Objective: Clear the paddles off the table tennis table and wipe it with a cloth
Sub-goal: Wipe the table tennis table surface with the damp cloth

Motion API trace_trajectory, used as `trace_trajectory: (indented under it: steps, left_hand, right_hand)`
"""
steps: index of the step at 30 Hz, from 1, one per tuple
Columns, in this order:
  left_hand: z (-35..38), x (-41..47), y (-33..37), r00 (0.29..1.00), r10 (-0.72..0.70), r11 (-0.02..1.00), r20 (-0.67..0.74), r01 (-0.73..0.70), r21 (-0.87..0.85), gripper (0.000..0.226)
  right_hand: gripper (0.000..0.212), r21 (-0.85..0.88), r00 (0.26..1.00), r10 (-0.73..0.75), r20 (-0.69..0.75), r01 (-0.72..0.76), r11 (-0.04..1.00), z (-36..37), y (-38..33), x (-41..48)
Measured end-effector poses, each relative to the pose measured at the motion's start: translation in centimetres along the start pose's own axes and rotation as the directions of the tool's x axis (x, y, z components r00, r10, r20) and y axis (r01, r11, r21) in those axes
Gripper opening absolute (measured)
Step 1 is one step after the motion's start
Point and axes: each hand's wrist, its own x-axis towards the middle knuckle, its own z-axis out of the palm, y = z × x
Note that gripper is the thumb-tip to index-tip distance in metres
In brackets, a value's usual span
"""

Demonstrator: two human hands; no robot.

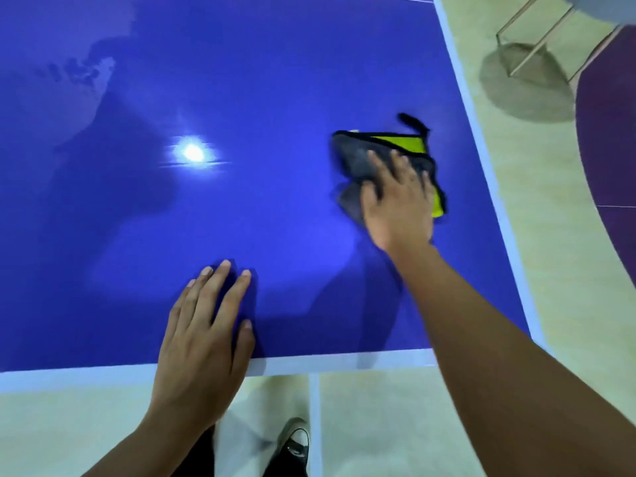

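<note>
Head view: right hand (399,204) presses one cloth (385,146), fingers (398,164) spread; left hand (203,335) flat on table (241,98).

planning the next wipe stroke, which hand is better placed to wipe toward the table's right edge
Right. The right hand lies flat on the cloth, close to the right edge of the table. The left hand rests on the near edge, far from the cloth.

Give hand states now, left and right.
Left hand: open, flat on the table.
Right hand: open, fingers spread, pressing the cloth.
</note>
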Motion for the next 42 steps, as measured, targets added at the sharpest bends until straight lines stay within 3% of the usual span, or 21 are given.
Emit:
trace_trajectory:
  steps: [5,17,20,25,35,42]
  left_hand:
    - [0.8,-0.1,0.9,0.999,-0.047,0.995,0.005,0.046,0.083,0.058]
    - [-1.0,-1.5,-0.9,0.997,-0.043,0.999,-0.061,0.042,-0.025,0.06]
    - [-2.3,-4.0,-4.4,0.989,-0.104,0.995,-0.109,0.105,-0.005,0.061]
    - [-4.4,-8.6,-10.7,0.978,-0.172,0.985,-0.115,0.175,0.009,0.063]
    - [-6.0,-12.7,-18.2,0.997,-0.045,0.999,-0.065,0.044,-0.021,0.06]
    - [-5.4,-12.6,-16.8,0.992,-0.096,0.995,-0.079,0.095,-0.018,0.062]
  right_hand:
    - [0.065,0.035,0.967,0.253,-0.008,-0.252,0.967,-2.2,10.4,-2.3]
    - [0.071,0.036,0.961,0.276,-0.024,-0.276,0.961,-2.3,10.3,-2.6]
    - [0.07,0.021,0.955,0.297,-0.016,-0.297,0.955,-1.5,5.8,-3.6]
    - [0.057,0.005,0.987,0.161,-0.016,-0.161,0.987,0.8,-5.9,-6.3]
    - [0.06,0.02,0.976,-0.215,0.021,0.215,0.976,4.6,-29.2,-12.9]
    - [0.056,0.096,0.927,-0.37,0.059,0.364,0.926,5.2,-32.1,-15.5]
